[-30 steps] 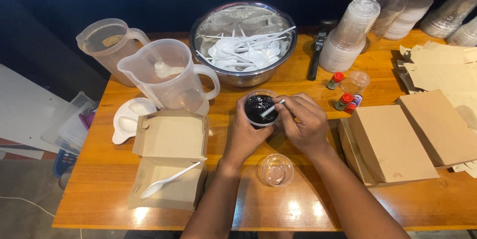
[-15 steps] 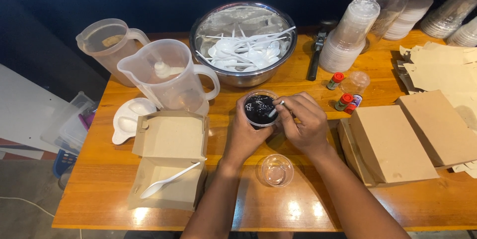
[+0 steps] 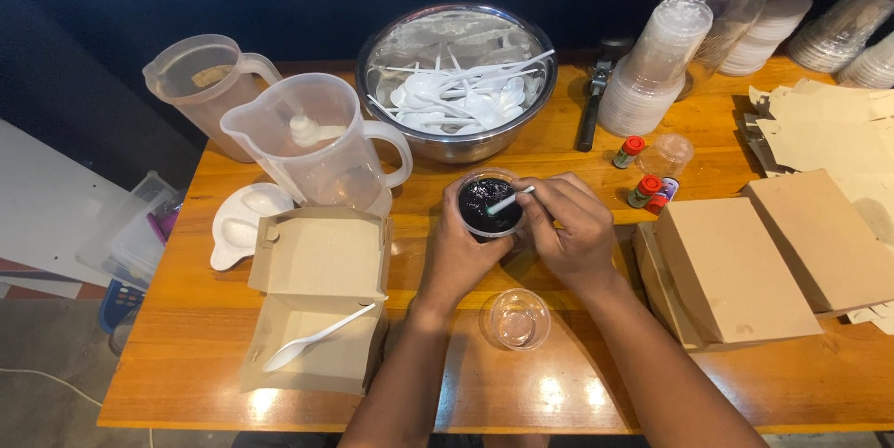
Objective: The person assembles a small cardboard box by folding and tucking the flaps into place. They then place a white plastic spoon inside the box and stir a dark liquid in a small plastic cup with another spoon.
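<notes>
We find the work at the stirring or scooping stage. The left hand (image 3: 463, 245) is wrapped around a small clear cup (image 3: 490, 207) of dark, near-black contents, fingers closed on its wall, holding it just above or on the wooden table (image 3: 559, 383); we cannot tell which. The cup sits at the table's centre, in front of the steel bowl (image 3: 456, 141) of white plastic spoons. The right hand (image 3: 570, 224) has its fingers pinched shut on the handle of a white spoon (image 3: 508, 200), whose working end dips into the dark contents.

A clear lid (image 3: 515, 319) lies near the table's front edge, apart from both hands. To the left stands an open cardboard box (image 3: 317, 304) with a spare spoon inside.

In our judgement the next move calls for a steady left grip while the spoon is lifted clear without dripping, then the lid pressed squarely on the rim
</notes>
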